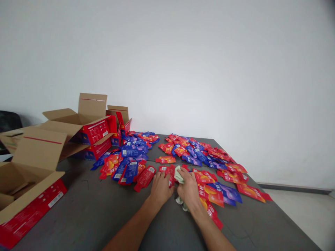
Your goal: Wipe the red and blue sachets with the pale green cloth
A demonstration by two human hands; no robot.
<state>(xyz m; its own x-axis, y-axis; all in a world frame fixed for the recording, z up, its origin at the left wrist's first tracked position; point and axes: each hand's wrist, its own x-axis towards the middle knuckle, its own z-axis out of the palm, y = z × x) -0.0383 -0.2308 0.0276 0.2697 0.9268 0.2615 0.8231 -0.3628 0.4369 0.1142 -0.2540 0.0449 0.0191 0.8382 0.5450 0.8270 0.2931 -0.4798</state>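
My left hand (160,188) rests palm down on the grey table (104,216), its fingers flat on a red packet (167,170). My right hand (188,190) lies beside it, fingers closed over a pale green cloth (179,175) that sticks out ahead of and below the hand. Many red and blue flat packets are spread over the table: one heap (131,157) lies ahead to the left, another heap (199,151) ahead to the right. Loose red packets (209,193) lie by my right wrist.
Open cardboard boxes with red printed sides stand at the left: one (26,195) near the front edge, others (89,129) farther back. A white wall rises behind the table. The table's right edge (274,205) drops to a pale floor.
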